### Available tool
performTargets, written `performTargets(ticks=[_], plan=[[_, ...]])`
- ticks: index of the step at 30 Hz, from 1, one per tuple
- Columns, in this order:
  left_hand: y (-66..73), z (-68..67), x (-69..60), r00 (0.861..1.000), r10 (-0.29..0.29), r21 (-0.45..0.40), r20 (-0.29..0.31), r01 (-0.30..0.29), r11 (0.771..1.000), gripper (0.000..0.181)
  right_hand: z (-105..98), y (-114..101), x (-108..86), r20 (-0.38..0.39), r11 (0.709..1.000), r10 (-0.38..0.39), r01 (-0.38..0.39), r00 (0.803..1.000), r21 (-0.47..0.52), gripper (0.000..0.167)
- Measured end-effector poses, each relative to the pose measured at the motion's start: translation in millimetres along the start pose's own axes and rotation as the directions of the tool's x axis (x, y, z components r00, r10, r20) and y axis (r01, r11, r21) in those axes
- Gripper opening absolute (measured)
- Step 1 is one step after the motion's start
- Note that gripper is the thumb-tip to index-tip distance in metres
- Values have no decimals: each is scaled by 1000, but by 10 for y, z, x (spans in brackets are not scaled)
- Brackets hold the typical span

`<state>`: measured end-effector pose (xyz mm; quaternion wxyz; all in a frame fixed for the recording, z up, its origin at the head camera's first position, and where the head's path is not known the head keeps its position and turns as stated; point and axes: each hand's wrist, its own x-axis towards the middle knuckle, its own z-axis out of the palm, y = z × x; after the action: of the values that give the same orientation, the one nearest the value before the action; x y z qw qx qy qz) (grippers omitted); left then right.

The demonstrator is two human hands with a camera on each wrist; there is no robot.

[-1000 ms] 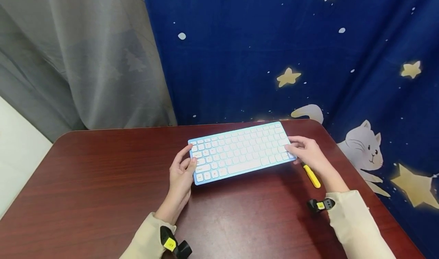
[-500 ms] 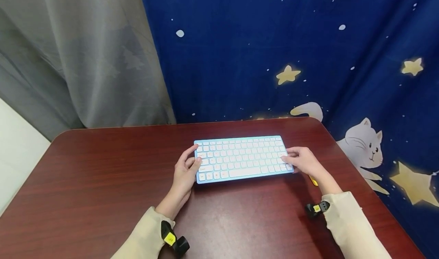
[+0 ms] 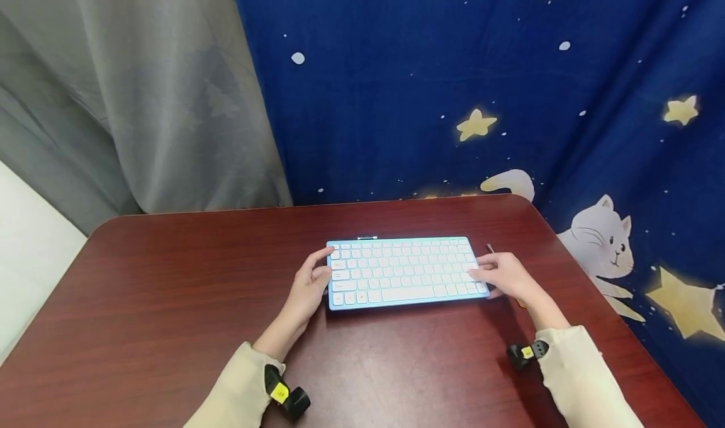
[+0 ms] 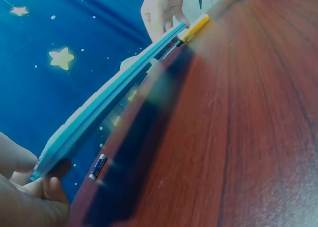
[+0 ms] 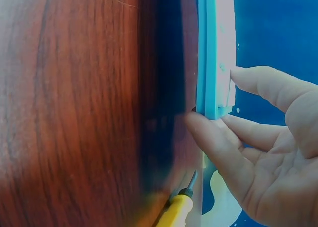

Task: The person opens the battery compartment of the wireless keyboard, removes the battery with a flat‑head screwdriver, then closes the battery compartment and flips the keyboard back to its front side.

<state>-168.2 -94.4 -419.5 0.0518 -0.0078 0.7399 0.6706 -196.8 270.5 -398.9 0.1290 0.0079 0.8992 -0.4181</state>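
Note:
A light blue keyboard [image 3: 404, 270] with white keys is held a little above the table, its keys facing up. My left hand [image 3: 308, 289] grips its left end, thumb over the keys. At the right end, my right hand [image 3: 506, 275] pinches the keyboard between thumb and fingers. In the right wrist view, the thumb lies on the key side and fingers are on the blue underside. A yellow-handled screwdriver [image 5: 176, 209] lies on the table beside the right hand, mostly hidden in the head view. Behind the keyboard lies a small dark cylinder with silvery ends, battery-like [image 4: 98, 166].
The brown wooden table [image 3: 170, 302] extends to both sides, with its rounded far edge behind the keyboard. Beyond it hang a grey curtain [image 3: 170, 101] and a blue star-patterned curtain [image 3: 385, 88]. The keyboard casts a dark shadow on the tabletop.
Both hands have brought the keyboard lower in the head view, and its slant has levelled out. The small dark cylinder now shows behind its far edge. The right arm now covers most of the screwdriver.

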Motion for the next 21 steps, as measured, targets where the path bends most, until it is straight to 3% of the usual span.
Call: performTargets(ticks=[6, 21], plan=[[-31, 17, 9, 1000, 28, 90, 6, -28, 996, 41, 1, 56, -15, -18, 1000, 5, -4, 1000, 23, 58], [-133, 86, 50, 998, 45, 138, -47, -38, 990, 41, -7, 180, -30, -22, 998, 12, -11, 1000, 54, 58]])
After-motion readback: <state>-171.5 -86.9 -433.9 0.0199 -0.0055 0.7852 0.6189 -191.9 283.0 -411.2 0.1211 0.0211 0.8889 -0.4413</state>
